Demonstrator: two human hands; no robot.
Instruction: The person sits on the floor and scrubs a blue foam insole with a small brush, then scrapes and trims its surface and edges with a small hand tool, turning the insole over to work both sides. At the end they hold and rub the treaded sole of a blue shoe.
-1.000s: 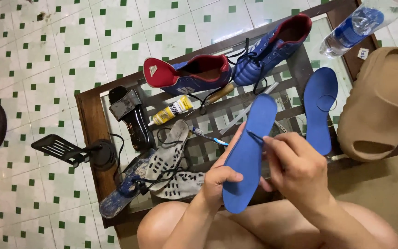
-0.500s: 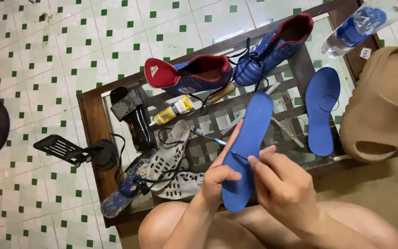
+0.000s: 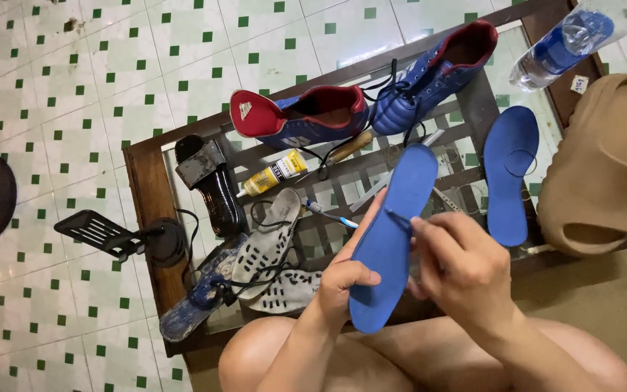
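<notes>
Left of the hands: black hair dryer (image 3: 215, 185), yellow glue tube (image 3: 276, 173) and two perforated white insoles (image 3: 270, 243) on the glass table (image 3: 143, 181).
Left hand (image 3: 342, 283): clamped on the lower edge of the blue insole (image 3: 390, 236), held tilted above the knees.
Right hand (image 3: 462, 268): fingers pinched together on a thin dark tool (image 3: 398, 218) touching the insole's face.
Right of the hands: second blue insole (image 3: 509, 170), tan slide sandal (image 3: 607, 167).

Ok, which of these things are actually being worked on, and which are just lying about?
In hand:
blue insole, gripped by left hand
small tool, pinched by right hand

Lying about:
second insole
blue shoes
glue tube
tan slide
water bottle
</notes>
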